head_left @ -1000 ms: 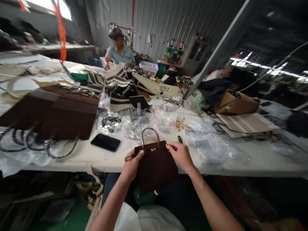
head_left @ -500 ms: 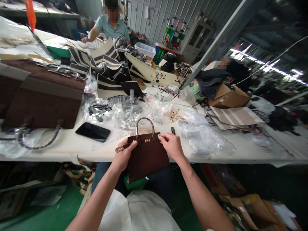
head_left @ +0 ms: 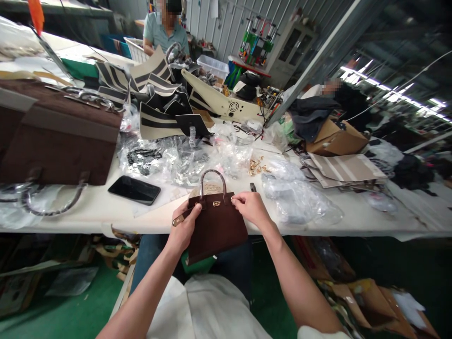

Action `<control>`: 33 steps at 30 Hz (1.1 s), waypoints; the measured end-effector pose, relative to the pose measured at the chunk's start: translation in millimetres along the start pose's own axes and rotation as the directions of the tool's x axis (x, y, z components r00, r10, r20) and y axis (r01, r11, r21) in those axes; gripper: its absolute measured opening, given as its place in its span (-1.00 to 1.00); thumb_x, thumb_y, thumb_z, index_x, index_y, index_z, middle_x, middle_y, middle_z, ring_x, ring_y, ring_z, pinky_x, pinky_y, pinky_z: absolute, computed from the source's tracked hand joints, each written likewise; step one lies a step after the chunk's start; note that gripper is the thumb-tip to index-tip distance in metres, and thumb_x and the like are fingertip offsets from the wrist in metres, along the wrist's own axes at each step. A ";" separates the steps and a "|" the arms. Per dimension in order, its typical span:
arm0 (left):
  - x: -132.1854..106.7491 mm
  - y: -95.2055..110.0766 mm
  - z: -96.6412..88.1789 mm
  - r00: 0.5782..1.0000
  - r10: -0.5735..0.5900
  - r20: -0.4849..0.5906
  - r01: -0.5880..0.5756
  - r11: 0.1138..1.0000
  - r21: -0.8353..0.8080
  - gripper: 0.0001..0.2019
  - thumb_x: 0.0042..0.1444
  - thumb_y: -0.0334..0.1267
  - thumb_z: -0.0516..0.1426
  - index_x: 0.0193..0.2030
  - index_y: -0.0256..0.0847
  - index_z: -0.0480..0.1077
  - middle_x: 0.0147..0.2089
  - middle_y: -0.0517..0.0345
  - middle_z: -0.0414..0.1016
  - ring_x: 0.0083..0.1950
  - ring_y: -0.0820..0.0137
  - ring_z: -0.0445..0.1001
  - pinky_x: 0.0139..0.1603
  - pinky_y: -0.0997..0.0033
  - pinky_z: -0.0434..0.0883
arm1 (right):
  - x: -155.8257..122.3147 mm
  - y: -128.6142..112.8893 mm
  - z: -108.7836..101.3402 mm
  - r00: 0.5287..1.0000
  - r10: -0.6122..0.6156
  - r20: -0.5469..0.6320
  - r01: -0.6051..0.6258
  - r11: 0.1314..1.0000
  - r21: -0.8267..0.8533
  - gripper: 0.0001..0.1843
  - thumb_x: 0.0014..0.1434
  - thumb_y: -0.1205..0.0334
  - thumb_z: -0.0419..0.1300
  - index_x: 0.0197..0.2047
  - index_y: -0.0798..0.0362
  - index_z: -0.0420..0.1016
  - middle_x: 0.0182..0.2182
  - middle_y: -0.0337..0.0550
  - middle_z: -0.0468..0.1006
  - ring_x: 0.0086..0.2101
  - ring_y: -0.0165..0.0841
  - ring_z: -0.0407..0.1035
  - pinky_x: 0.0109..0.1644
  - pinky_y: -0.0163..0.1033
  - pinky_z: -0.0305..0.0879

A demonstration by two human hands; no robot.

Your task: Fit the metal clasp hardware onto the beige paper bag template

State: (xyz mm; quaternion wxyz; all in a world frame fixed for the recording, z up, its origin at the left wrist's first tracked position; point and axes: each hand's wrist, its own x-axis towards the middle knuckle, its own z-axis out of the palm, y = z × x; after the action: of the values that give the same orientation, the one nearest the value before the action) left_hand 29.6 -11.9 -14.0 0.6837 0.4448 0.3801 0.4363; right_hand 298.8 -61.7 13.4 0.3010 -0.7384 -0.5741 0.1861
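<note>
Left grip [head_left: 181, 229] pinches matte brown arch-handled bag [head_left: 217, 230].

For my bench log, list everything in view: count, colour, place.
Handbag: one, dark brown, between hands
Phone: one, black, left
Handled panels: several, brown, left
Striped pieces: several, cream and black, rear
Fittings: many, gold, centre
Plastic bags: several, clear, centre, right
Sheets: stack, beige, right
Cartons: several, brown, right
Table: one, white, centre
Machine: one, green, background
Other people: two, one in blue, background
Left hand: one, bare, handbag's upper left
Right hand: one, bare, handbag's upper right
</note>
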 end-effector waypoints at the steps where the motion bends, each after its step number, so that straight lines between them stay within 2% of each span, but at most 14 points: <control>1: -1.2 -0.3 1.7 1.000 0.014 -0.016 -0.013 1.000 0.005 -0.56 0.28 0.04 0.38 0.16 -0.19 0.68 0.18 -0.04 0.73 0.27 -0.09 0.60 0.35 0.04 0.49 | 2.4 -1.2 -1.1 1.000 -0.003 0.026 0.004 1.000 -0.021 -0.79 0.31 0.22 0.32 -0.19 0.02 0.84 -0.33 -0.11 0.79 -0.33 -0.19 0.65 -0.22 -0.21 0.48; 5: -4.3 -2.9 6.0 0.999 0.031 -0.044 -0.031 0.999 0.011 -0.58 0.28 0.03 0.38 0.15 -0.17 0.69 0.17 -0.02 0.74 0.25 -0.06 0.61 0.32 0.09 0.50 | 11.7 -7.5 -1.0 0.994 -0.023 0.104 0.036 0.991 -0.126 -0.78 0.29 0.31 0.31 -0.31 -0.01 0.82 -0.44 -0.17 0.73 -0.43 -0.25 0.58 -0.26 -0.22 0.39; 7: -5.1 -3.5 6.5 0.999 0.034 -0.039 -0.033 0.999 0.014 -0.58 0.28 0.04 0.38 0.15 -0.16 0.69 0.17 -0.01 0.74 0.24 -0.05 0.62 0.31 0.10 0.50 | 13.2 -9.0 1.4 0.994 -0.043 0.103 0.059 0.986 -0.157 -0.78 0.27 0.35 0.33 -0.34 -0.03 0.81 -0.40 -0.17 0.74 -0.37 -0.23 0.59 -0.20 -0.20 0.38; 9: -5.9 -2.5 5.8 0.999 0.040 -0.034 -0.040 0.999 0.018 -0.58 0.28 0.05 0.38 0.14 -0.17 0.69 0.16 -0.01 0.74 0.24 -0.05 0.62 0.31 0.10 0.50 | 10.0 -7.5 4.1 0.994 -0.067 0.082 0.080 0.981 -0.177 -0.80 0.29 0.33 0.35 -0.28 -0.07 0.82 -0.29 -0.15 0.76 -0.27 -0.21 0.60 -0.12 -0.19 0.40; 12: -6.8 0.7 1.3 1.000 0.022 -0.021 -0.022 1.000 0.011 -0.54 0.28 0.07 0.38 0.17 -0.17 0.68 0.16 -0.01 0.74 0.25 -0.06 0.61 0.31 0.10 0.49 | -5.6 0.8 8.8 0.998 -0.063 -0.021 0.059 0.985 -0.160 -0.82 0.38 0.11 0.38 -0.07 -0.12 0.85 -0.20 -0.13 0.72 -0.24 -0.23 0.57 -0.09 -0.19 0.43; 14: -7.4 1.4 -4.1 1.000 -0.019 0.004 0.019 1.000 -0.016 -0.52 0.28 0.09 0.38 0.20 -0.17 0.67 0.16 -0.02 0.74 0.25 -0.08 0.61 0.30 0.09 0.50 | -20.7 8.8 14.0 0.975 0.031 -0.220 -0.052 0.994 -0.092 -0.50 0.31 -0.10 0.46 0.23 -0.08 0.75 -0.14 -0.11 0.65 -0.24 -0.24 0.53 -0.08 -0.18 0.47; 16: -7.9 0.0 -10.0 0.997 -0.068 0.047 0.071 0.995 -0.063 -0.51 0.27 0.08 0.40 0.21 -0.16 0.66 0.16 -0.03 0.74 0.23 -0.09 0.62 0.29 0.06 0.51 | -36.1 16.3 21.3 0.873 0.237 -0.426 -0.227 0.971 0.074 0.08 0.10 -0.26 0.59 0.55 0.01 0.43 -0.02 -0.07 0.61 -0.21 -0.23 0.51 -0.07 -0.17 0.52; 18: -8.3 -2.8 -14.8 0.989 -0.112 0.097 0.123 0.985 -0.123 -0.51 0.25 0.07 0.42 0.20 -0.18 0.66 0.16 -0.06 0.74 0.20 -0.09 0.64 0.27 0.03 0.52 | -49.2 21.0 29.1 0.758 0.459 -0.464 -0.331 0.883 0.332 0.49 -0.09 -0.30 0.67 0.70 0.02 0.06 0.16 0.00 0.56 -0.18 -0.24 0.54 -0.10 -0.17 0.58; 20: -8.8 -5.8 -17.6 0.980 -0.143 0.139 0.167 0.970 -0.178 -0.51 0.23 0.04 0.44 0.18 -0.20 0.66 0.16 -0.08 0.74 0.17 -0.08 0.65 0.26 0.00 0.54 | -59.6 21.5 35.3 0.719 0.580 -0.383 -0.323 0.766 0.556 0.61 -0.15 -0.28 0.69 0.72 -0.05 -0.11 0.32 0.08 0.47 -0.17 -0.24 0.59 -0.20 -0.19 0.59; 23: -9.3 -9.5 -19.4 0.972 -0.167 0.163 0.204 0.948 -0.245 -0.50 0.22 0.01 0.46 0.20 -0.21 0.66 0.17 -0.10 0.74 0.16 -0.07 0.67 0.26 -0.03 0.56 | -71.5 16.6 37.8 0.742 0.607 -0.284 -0.246 0.641 0.728 0.56 -0.13 -0.22 0.71 0.70 -0.05 -0.07 0.33 0.13 0.51 -0.09 -0.17 0.64 -0.26 -0.23 0.60; 26: -9.5 -12.4 -20.6 0.972 -0.178 0.151 0.215 0.935 -0.282 -0.47 0.20 -0.03 0.48 0.24 -0.23 0.64 0.16 -0.11 0.74 0.16 -0.05 0.67 0.29 -0.04 0.55 | -79.3 9.5 35.6 0.806 0.565 -0.176 -0.275 0.622 0.733 0.27 -0.15 -0.15 0.74 0.52 0.07 0.37 0.13 0.09 0.69 0.03 -0.08 0.64 -0.01 -0.15 0.66; 28: -10.0 -13.3 -21.2 0.973 -0.181 0.145 0.216 0.932 -0.289 -0.46 0.19 -0.03 0.48 0.24 -0.25 0.65 0.15 -0.13 0.74 0.15 -0.04 0.67 0.30 -0.04 0.55 | -80.2 5.3 35.5 0.845 0.518 -0.133 -0.265 0.622 0.737 0.07 -0.18 -0.08 0.76 0.35 0.08 0.58 0.09 0.06 0.74 0.07 -0.04 0.64 0.18 -0.04 0.63; 30: -10.8 -12.2 -21.6 0.971 -0.184 0.150 0.222 0.930 -0.294 -0.46 0.18 -0.02 0.49 0.22 -0.25 0.65 0.14 -0.13 0.75 0.14 -0.02 0.68 0.30 0.00 0.55 | -77.1 2.3 37.8 0.853 0.498 -0.156 -0.207 0.597 0.775 -0.08 -0.17 -0.05 0.76 0.23 0.07 0.67 0.06 0.04 0.77 0.08 -0.01 0.65 0.28 0.06 0.59; 33: -11.1 -6.4 -23.0 0.968 -0.190 0.161 0.232 0.926 -0.297 -0.49 0.17 -0.04 0.50 0.19 -0.24 0.67 0.12 -0.10 0.75 0.14 0.03 0.68 0.27 0.09 0.55 | -68.1 1.1 44.2 0.821 0.519 -0.236 -0.118 0.559 0.821 -0.21 -0.16 -0.09 0.76 0.08 0.08 0.74 -0.01 0.04 0.79 0.08 0.01 0.65 0.35 0.11 0.54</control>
State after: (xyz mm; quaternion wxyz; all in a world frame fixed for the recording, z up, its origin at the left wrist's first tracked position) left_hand 6.7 -17.4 -25.8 0.8118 0.3143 0.3065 0.3850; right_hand 253.7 -117.1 -25.3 0.6733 -0.6499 -0.2005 0.2900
